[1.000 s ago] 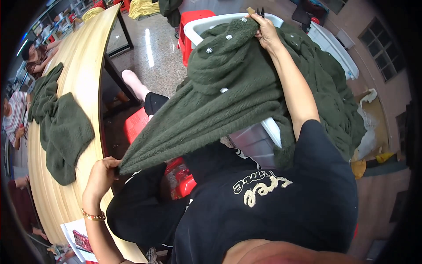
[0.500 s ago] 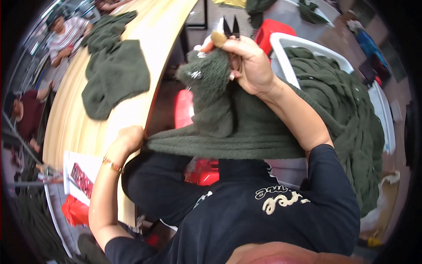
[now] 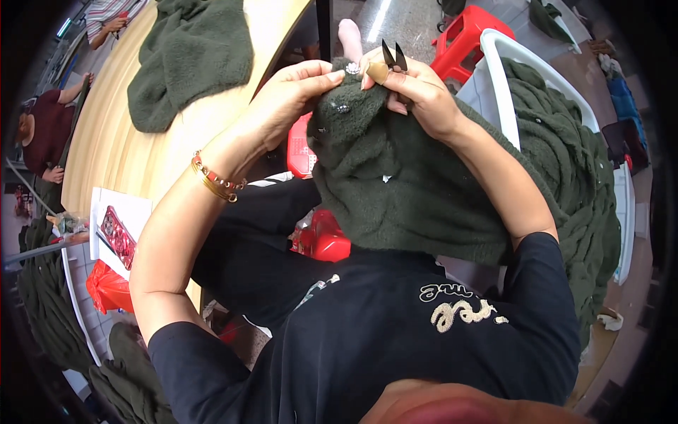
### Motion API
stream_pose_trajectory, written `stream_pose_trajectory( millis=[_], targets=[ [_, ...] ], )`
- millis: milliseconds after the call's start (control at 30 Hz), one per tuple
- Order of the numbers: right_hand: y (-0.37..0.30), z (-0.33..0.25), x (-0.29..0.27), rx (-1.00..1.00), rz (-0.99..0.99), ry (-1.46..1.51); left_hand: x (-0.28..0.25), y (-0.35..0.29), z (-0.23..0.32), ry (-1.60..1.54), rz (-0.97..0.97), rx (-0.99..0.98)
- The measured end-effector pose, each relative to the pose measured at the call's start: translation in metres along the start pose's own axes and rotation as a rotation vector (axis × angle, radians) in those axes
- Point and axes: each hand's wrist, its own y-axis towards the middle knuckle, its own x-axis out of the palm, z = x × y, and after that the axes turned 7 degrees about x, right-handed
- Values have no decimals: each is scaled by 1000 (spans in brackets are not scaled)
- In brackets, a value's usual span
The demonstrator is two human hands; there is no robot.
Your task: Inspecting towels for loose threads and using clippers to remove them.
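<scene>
A dark green fuzzy garment (image 3: pixel 402 184) with small silver studs hangs bunched over my lap. My left hand (image 3: pixel 296 88) pinches its top edge near a stud. My right hand (image 3: pixel 417 88) grips the same bunched part from the right and also holds small thread snips (image 3: pixel 393 55), blades pointing up. A gold bracelet sits on my left wrist. The two hands are close together above the garment.
A long wooden table (image 3: pixel 141 148) runs along the left with another green garment (image 3: pixel 191 53) and a printed sheet (image 3: pixel 116 230) on it. A white tub (image 3: pixel 505 85) on the right holds more green garments. Red stools (image 3: pixel 470 35) stand beyond. Other people sit at the far left.
My left hand rose from the garment's lower edge up to the top beside my right hand. The garment went from stretched out to bunched between both hands.
</scene>
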Motion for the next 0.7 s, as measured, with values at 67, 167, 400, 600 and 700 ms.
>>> stream_pose_trajectory(
  millis=[67,167,400,600,700],
  targets=[
    [-8,-8,-3,78,43,-81,-4,3,-7,-60,-14,32],
    [-16,-12,-32,153,10,-148,0,4,-14,-162,30,53],
    [-22,-12,-33,215,44,-148,6,-5,-20,-155,40,51],
    [-21,-5,-11,85,117,-215,-2,-5,-26,-122,-9,57],
    [-19,1,-6,118,87,-256,-2,-5,-28,-51,-17,53]
  ],
)
